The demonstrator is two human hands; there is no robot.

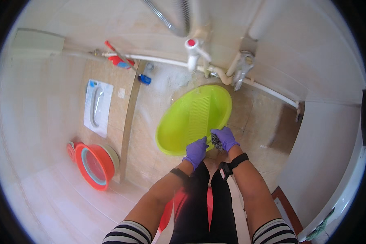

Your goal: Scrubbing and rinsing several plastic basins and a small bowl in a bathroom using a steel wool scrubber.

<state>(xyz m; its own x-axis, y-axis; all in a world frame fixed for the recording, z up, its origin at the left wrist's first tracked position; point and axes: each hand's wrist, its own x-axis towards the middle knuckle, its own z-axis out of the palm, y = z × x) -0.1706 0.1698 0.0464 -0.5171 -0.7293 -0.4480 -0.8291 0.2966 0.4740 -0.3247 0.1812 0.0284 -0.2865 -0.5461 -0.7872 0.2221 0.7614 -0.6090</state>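
A lime-green oval plastic basin [175, 122] with a ridged washboard panel [199, 116] across its middle sits tilted in front of me. Its near rim is by both my hands, which wear purple gloves. My left hand [196, 153] is closed on that near rim, fingers partly hidden. To its right, my right hand [227, 139] grips a dark grey steel wool scrubber [216, 142] beside the rim. The basin's inside looks bare, with no water that I can make out.
A white tap [192, 53] with a red top and pipes stand along the far wall. Left, on a raised tiled step, are a squat toilet [96, 107] and stacked basins [95, 166]. A blue-headed brush [144, 79] leans at the step. Something red is beneath me.
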